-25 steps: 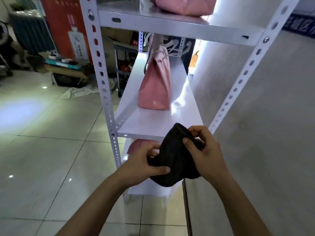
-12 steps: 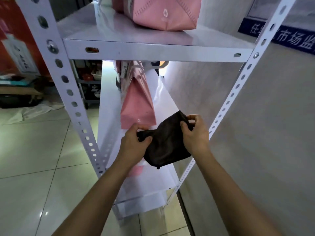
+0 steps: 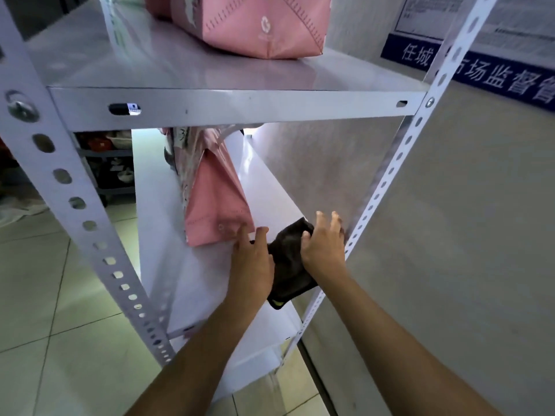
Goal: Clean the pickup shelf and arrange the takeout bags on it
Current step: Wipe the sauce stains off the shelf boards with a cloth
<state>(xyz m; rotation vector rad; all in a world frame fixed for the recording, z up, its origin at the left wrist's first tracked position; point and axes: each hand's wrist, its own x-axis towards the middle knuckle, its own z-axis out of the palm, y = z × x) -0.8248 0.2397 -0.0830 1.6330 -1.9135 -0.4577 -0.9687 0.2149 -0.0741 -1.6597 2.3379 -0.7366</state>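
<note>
Two hands work one dark cloth, a soft, crumpled rag lying on the middle shelf at the 5 o'clock corner of the rack. The left hand presses on the cloth's near edge, its grip open with straight fingers, fingertips touching the lower pink bag. The right hand presses the cloth's 3 o'clock side, fingers spread and its grip also open. Two pink takeout bags show, smooth paper-like fabric with stitched seams: one upright on the middle shelf at 11 o'clock of the cloth, the upper pink bag on the glossy top shelf. Two perforated white metal posts frame the rack.
</note>
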